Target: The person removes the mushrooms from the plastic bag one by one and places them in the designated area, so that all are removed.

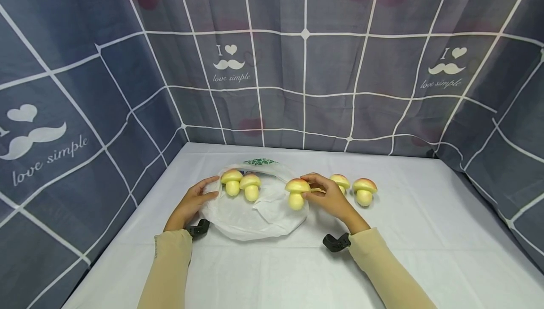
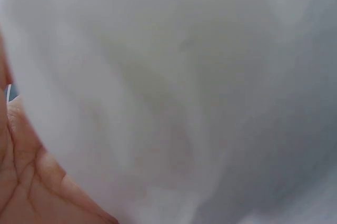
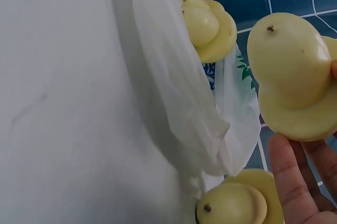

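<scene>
A white plastic bag (image 1: 263, 219) lies with its mouth spread, green print along the far rim. At its left side my left hand (image 1: 193, 202) holds the rim between fingers and thumb; the bag covers most of the left wrist view. Two yellow toy mushrooms (image 1: 250, 188) with reddish cap tops sit in the bag's mouth, beside the left fingertips. Over the bag's right side, my right hand (image 1: 327, 198) grips another toy mushroom (image 1: 296, 194) with its stem downward. The right wrist view shows this mushroom (image 3: 289, 61) close up in the fingers.
Two more toy mushrooms (image 1: 364, 192) stand on the white tablecloth (image 1: 425, 214) just right of the right hand, one partly hidden behind it. A dark checked curtain (image 1: 276, 63) encloses the table at the back and sides. Black wrist devices (image 1: 336, 243) sit at both wrists.
</scene>
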Available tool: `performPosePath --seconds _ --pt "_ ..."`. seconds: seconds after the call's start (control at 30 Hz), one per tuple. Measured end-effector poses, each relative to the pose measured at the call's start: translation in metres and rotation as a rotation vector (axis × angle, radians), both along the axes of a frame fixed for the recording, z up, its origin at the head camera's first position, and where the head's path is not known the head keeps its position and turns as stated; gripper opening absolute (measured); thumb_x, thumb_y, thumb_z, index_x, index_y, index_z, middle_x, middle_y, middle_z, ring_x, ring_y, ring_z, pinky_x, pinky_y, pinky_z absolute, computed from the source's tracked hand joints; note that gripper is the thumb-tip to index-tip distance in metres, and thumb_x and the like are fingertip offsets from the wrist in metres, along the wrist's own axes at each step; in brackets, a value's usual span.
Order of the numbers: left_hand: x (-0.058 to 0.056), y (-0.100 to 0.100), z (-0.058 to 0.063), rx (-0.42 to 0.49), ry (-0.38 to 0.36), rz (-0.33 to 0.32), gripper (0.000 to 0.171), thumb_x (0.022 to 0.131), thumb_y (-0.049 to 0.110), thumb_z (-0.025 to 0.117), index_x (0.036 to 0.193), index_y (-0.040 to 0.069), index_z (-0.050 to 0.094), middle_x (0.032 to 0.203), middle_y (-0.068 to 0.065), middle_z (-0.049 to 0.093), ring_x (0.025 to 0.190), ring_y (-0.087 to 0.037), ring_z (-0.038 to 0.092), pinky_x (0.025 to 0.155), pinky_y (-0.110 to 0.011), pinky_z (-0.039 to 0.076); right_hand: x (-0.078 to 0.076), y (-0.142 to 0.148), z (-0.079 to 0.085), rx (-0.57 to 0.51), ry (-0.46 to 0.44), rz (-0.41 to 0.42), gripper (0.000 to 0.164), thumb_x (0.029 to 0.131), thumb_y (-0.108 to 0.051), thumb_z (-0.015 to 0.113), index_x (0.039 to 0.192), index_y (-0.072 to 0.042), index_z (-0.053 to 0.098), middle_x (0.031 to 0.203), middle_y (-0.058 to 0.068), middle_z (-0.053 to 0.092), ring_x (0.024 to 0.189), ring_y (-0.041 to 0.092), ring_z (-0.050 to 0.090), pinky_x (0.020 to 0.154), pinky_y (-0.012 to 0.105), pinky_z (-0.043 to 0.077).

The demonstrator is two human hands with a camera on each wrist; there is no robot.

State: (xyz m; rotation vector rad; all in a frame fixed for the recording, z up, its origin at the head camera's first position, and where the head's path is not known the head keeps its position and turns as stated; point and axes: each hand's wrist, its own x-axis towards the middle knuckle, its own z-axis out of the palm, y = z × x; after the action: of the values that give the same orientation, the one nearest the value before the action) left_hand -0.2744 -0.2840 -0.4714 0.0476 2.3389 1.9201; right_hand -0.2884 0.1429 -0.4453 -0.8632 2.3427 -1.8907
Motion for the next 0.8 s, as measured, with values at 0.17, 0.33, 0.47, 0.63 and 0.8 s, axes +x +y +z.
performPosePath --seconds 0.17,0.33,0.47,0.63,0.8 --pt "0.0 0.0 -0.001 -0.003 0.004 0.0 0.067 0.106 0.008 0.067 0.166 0.001 0.038 0.176 -0.021 0.025 0.135 -0.023 0.049 0.089 -0.021 0.055 0.001 0.01 -0.003 -0.002 -0.019 0.006 0.044 0.096 0.005 0.075 0.138 0.014 0.062 0.141 0.03 0.062 0.114 0.019 0.064 0.099 0.023 0.055" --pt "-0.002 0.0 0.0 0.019 -0.002 -0.004 0.068 0.107 0.007 0.066 0.167 0.0 0.036 0.177 -0.021 0.022 0.15 -0.038 0.037 0.09 -0.019 0.054 0.002 0.017 -0.007 0.009 -0.028 -0.002 0.045 0.096 0.005 0.074 0.138 0.015 0.061 0.133 0.03 0.065 0.11 0.013 0.064 0.096 0.023 0.055" --pt "-0.002 0.0 0.0 0.019 -0.003 -0.008 0.068 0.107 0.007 0.065 0.167 0.0 0.035 0.177 -0.021 0.021 0.152 -0.039 0.034 0.091 -0.018 0.053 0.003 0.021 -0.01 -0.002 -0.023 0.015 0.044 0.096 0.007 0.073 0.137 0.017 0.061 0.13 0.032 0.066 0.109 0.01 0.063 0.093 0.023 0.057" --pt "-0.002 0.0 0.0 0.005 -0.003 -0.006 0.068 0.107 0.008 0.065 0.168 0.001 0.035 0.176 -0.022 0.024 0.141 -0.03 0.045 0.09 -0.021 0.054 0.004 0.029 -0.012 0.003 -0.014 0.037 0.042 0.096 0.009 0.073 0.135 0.019 0.06 0.127 0.033 0.066 0.109 0.009 0.064 0.092 0.022 0.057" --pt "-0.003 0.0 0.0 -0.004 -0.008 0.001 0.068 0.108 0.009 0.066 0.168 0.001 0.036 0.176 -0.022 0.025 0.138 -0.028 0.048 0.09 -0.021 0.055 0.004 0.037 -0.013 0.02 -0.024 0.044 0.043 0.096 0.008 0.073 0.135 0.02 0.06 0.126 0.032 0.066 0.108 0.009 0.064 0.093 0.022 0.057"
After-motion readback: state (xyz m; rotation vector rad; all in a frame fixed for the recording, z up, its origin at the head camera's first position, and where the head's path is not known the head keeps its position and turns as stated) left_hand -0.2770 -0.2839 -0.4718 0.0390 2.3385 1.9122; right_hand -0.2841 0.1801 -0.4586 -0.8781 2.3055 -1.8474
